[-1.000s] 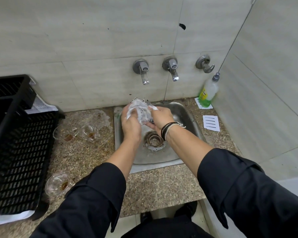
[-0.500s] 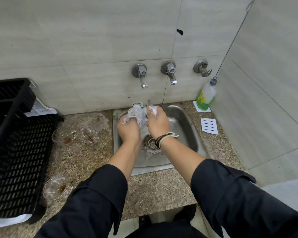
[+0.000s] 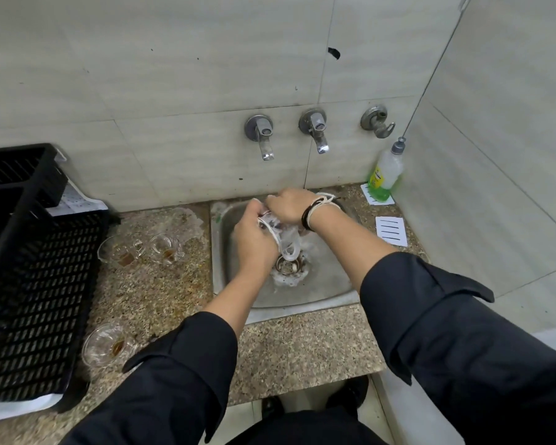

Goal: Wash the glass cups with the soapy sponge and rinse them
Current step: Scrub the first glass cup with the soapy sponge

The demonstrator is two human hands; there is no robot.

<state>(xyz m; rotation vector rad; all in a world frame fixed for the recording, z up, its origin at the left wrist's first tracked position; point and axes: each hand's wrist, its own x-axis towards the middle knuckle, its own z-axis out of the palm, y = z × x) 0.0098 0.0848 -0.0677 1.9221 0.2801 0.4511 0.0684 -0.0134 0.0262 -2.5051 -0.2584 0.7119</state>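
Glass cups [image 3: 135, 252]: four, one in hands.

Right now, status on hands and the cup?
Left hand grips soapy glass cup over sink. Right hand works inside it. Three dirty cups wait on counter. Nothing blocking.

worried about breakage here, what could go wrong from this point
The soapy glass cup is held over the steel sink by the left hand and right hand; a slippery grip could let it drop. The used cup by the left sleeve, near the counter's front edge, might get knocked.
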